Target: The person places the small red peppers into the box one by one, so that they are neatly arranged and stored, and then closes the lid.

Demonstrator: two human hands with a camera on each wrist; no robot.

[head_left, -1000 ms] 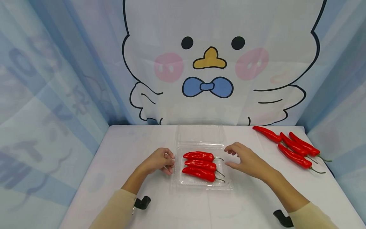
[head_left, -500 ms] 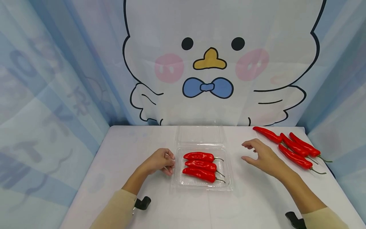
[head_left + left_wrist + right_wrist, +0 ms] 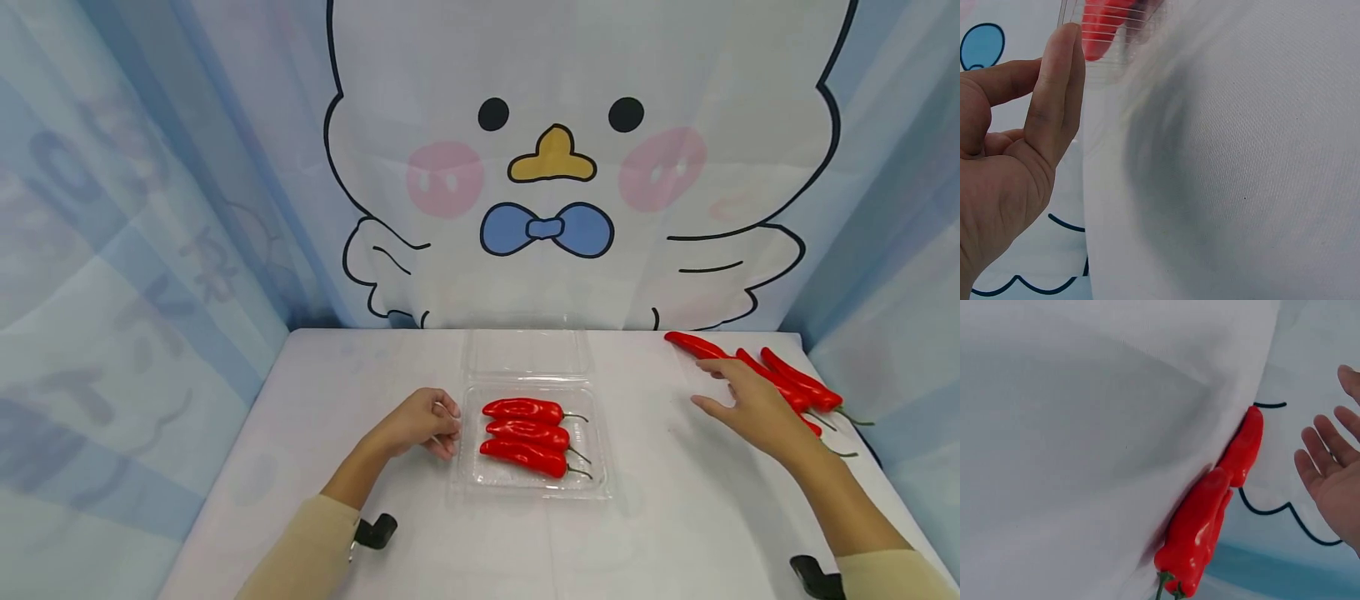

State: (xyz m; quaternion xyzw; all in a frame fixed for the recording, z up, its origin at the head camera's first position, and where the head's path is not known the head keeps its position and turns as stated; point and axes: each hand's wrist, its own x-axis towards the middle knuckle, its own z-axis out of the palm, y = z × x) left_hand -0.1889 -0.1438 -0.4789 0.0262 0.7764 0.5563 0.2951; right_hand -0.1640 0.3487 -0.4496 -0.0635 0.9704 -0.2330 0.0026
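Note:
Three red chili peppers [image 3: 528,434] lie side by side in a clear plastic clamshell box [image 3: 472,479], stems to the right. The box's lid [image 3: 528,353] is folded back behind it. My left hand [image 3: 418,423] is at the box's left wall; in the left wrist view its fairly straight fingers [image 3: 1054,94] rest against the ribbed side. Over at the right, my right hand [image 3: 757,407] hovers above several loose red chili peppers [image 3: 801,379], hiding part of them. Its fingers are spread with nothing between them, and the right wrist view shows these chili peppers [image 3: 1194,531] apart from the hand.
A white cloth covers the table [image 3: 360,358]. Behind it hangs a curtain [image 3: 555,292] printed with a cartoon bird, and blue curtains [image 3: 135,333] close off both sides. Black wrist mounts [image 3: 375,531] sit on both forearms.
My right hand has moved away from the box to the right, over the loose chili peppers. My left hand has stayed at the box's left side, and the box has not moved.

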